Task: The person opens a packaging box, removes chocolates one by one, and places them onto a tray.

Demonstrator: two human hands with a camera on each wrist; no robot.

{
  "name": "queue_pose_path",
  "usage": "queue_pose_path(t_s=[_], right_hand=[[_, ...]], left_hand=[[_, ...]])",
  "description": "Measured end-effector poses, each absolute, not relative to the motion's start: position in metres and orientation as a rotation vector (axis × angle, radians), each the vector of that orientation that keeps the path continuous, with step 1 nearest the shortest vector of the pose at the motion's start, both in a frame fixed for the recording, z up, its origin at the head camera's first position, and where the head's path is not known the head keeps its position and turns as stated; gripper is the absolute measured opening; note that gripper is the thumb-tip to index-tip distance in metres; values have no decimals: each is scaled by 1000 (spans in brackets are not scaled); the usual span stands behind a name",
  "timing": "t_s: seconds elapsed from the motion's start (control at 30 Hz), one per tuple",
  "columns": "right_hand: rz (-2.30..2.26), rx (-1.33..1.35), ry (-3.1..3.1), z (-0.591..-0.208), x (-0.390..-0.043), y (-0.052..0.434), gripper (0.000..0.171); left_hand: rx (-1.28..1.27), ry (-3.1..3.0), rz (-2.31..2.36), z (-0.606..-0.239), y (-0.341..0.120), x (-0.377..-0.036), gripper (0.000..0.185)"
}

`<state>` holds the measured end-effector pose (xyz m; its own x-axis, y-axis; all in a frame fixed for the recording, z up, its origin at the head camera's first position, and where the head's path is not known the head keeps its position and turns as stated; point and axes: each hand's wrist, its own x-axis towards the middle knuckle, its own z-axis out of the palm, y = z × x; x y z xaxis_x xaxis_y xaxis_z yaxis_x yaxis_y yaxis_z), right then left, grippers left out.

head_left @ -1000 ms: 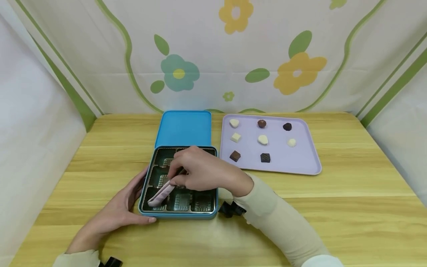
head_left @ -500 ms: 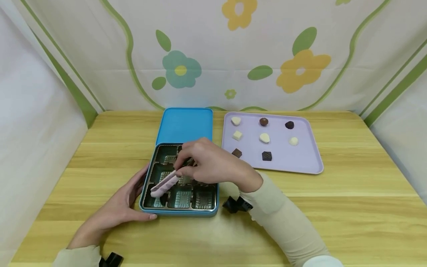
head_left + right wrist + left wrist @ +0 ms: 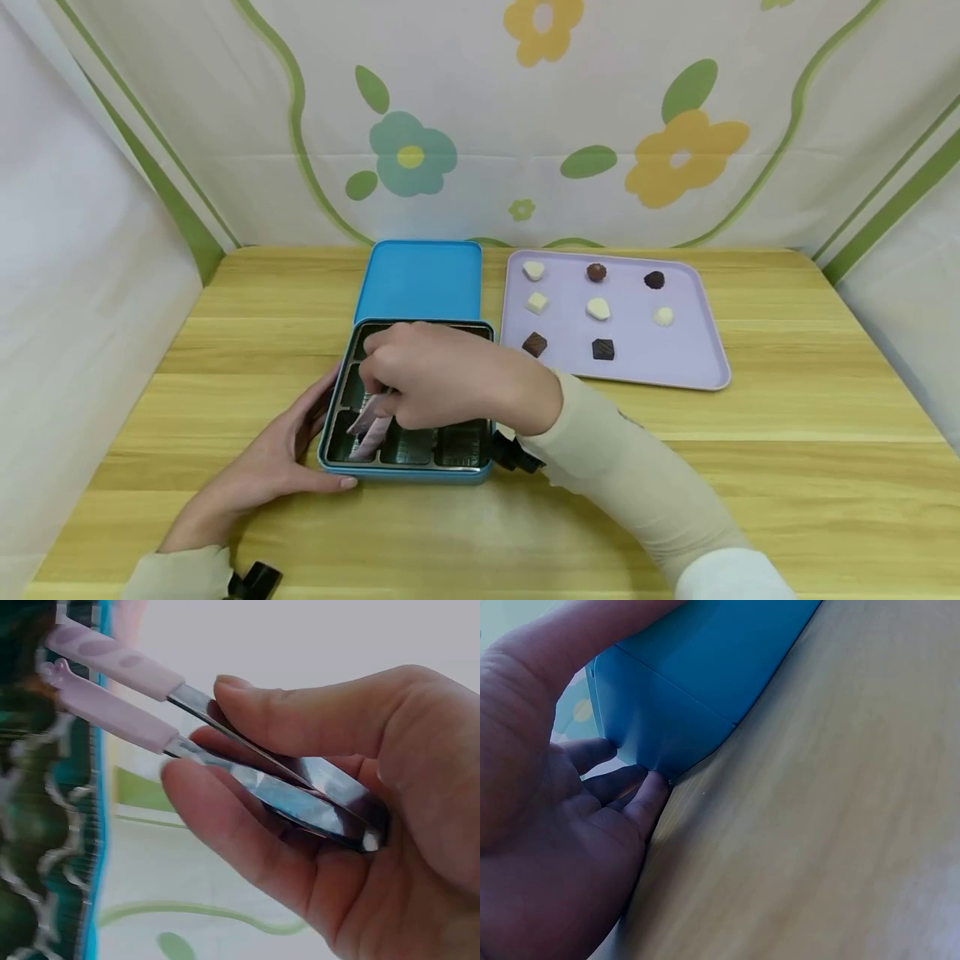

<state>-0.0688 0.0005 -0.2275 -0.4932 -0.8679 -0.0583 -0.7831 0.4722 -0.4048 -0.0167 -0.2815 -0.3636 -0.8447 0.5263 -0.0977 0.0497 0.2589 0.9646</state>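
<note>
A blue tin with a dark, gold-edged liner of several compartments stands on the wooden table, its lid lying open behind it. My left hand holds the front left corner, thumb along the front wall and fingers against the left side, as the left wrist view also shows on the tin. Over the tin, my right hand grips metal tongs with pink tips between thumb and fingers. Those tips stand apart, down in the front left compartment. My right hand covers much of the liner.
To the right of the tin lies a lilac tray with several spaced-out white, brown and dark chocolates, among them a striped dark square. A flowered cloth hangs behind the table's back edge.
The tongs' tips, together before, have spread apart in the front left compartment. My right hand lifted slightly rightward, then came back left and lower. My left hand keeps its hold on the tin.
</note>
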Motion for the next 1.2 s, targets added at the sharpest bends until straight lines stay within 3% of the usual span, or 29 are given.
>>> queue_pose_path(t_s=[0.93,1.2], right_hand=[[-891,-1384,2412,-256,-80,19,9],[-1233,-1188,2328,-266,-86,46,10]], left_hand=[[479,2131,1600,-364,-282,-18,131],[469,2159,1580,-362,-281,-17,131]])
